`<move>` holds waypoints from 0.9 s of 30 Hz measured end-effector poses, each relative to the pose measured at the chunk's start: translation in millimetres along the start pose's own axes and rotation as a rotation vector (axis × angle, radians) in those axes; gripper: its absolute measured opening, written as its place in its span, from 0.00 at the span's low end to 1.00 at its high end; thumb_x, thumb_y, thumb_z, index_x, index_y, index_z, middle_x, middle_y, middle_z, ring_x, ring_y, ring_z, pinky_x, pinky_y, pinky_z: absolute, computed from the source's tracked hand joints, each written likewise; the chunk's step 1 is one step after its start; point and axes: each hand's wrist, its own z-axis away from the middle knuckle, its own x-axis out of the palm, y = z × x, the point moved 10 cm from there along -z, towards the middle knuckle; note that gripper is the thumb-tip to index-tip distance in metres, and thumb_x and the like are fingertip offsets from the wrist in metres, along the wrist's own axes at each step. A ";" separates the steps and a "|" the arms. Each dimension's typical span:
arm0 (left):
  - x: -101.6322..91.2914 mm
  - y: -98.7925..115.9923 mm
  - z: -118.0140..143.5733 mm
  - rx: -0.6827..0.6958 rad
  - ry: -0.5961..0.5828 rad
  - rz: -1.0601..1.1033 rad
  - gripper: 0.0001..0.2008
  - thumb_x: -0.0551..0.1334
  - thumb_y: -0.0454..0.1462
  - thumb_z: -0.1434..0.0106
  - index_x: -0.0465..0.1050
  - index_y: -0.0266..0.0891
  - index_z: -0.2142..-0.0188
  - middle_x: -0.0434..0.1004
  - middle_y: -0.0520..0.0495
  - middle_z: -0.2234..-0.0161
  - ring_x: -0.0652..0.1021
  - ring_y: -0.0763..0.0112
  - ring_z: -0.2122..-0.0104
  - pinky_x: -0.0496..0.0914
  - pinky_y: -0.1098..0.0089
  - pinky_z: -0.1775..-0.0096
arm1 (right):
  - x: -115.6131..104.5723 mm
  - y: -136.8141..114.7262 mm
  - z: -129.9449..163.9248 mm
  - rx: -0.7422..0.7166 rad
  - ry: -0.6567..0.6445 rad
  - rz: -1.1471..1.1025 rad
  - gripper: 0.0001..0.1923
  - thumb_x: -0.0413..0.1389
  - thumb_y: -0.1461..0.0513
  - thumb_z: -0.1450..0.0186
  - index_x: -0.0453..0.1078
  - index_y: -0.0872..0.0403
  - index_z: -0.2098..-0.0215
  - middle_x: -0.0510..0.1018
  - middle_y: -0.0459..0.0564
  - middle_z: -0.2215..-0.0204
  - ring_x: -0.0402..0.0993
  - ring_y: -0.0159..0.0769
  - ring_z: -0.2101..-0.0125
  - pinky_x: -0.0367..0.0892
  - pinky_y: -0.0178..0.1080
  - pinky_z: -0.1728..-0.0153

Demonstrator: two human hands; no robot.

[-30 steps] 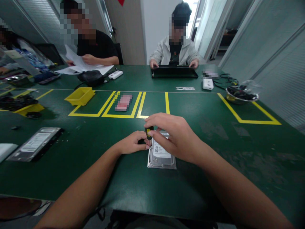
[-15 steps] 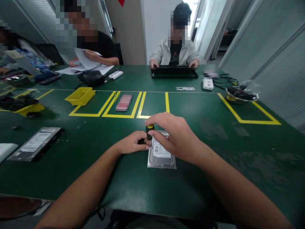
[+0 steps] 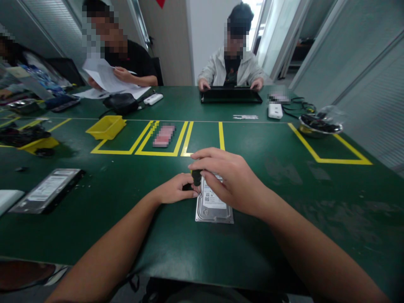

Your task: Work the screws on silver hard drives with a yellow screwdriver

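A silver hard drive (image 3: 215, 213) with a white label lies flat on the green table in front of me. Over its left edge stands a small screwdriver (image 3: 197, 180) with a dark and yellow handle, its shaft pointing down at the drive. My right hand (image 3: 229, 179) grips the handle with thumb and fingers, the forefinger bent over the top, and covers the drive's upper right part. My left hand (image 3: 175, 188) is closed at the drive's left edge, its thumb and fingertips close around the foot of the shaft. The screwdriver's tip is hard to make out.
Another hard drive (image 3: 52, 187) lies to the left beside a white object (image 3: 9, 200). Beyond are yellow bins (image 3: 107, 127), a blurred pink item (image 3: 164, 136) and a metal bowl (image 3: 320, 126) of dark parts. Across the table, one person holds papers (image 3: 105, 78), another a black tray (image 3: 232, 95).
My right fingers have shifted on the screwdriver's handle, now covering its top more, and the handle leans slightly left. My left hand and the hard drive stay put. A person opposite has lifted papers.
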 end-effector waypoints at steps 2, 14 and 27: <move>-0.9 -2.4 0.4 -0.017 0.011 -0.016 0.15 0.63 0.46 0.36 0.76 0.36 0.60 0.79 0.45 0.60 0.77 0.61 0.57 0.70 0.61 0.52 | -1.3 0.2 -0.1 0.008 0.013 -0.006 0.15 0.47 0.71 0.34 0.72 0.58 0.55 0.76 0.58 0.50 0.72 0.37 0.50 0.69 0.43 0.49; -0.8 -6.4 0.8 -0.024 0.015 -0.033 0.16 0.64 0.46 0.36 0.75 0.37 0.56 0.79 0.45 0.58 0.77 0.61 0.56 0.71 0.61 0.52 | 0.5 -0.2 -2.7 0.019 -0.004 -0.020 0.10 0.48 0.70 0.33 0.72 0.59 0.60 0.74 0.55 0.61 0.69 0.36 0.59 0.68 0.40 0.56; -0.6 2.0 -1.4 0.034 0.012 0.002 0.12 0.64 0.44 0.36 0.76 0.36 0.63 0.80 0.46 0.60 0.78 0.63 0.58 0.70 0.65 0.54 | -1.0 -7.2 -1.9 -0.032 -0.022 -0.012 0.14 0.48 0.72 0.35 0.72 0.57 0.57 0.80 0.52 0.56 0.73 0.37 0.52 0.66 0.42 0.49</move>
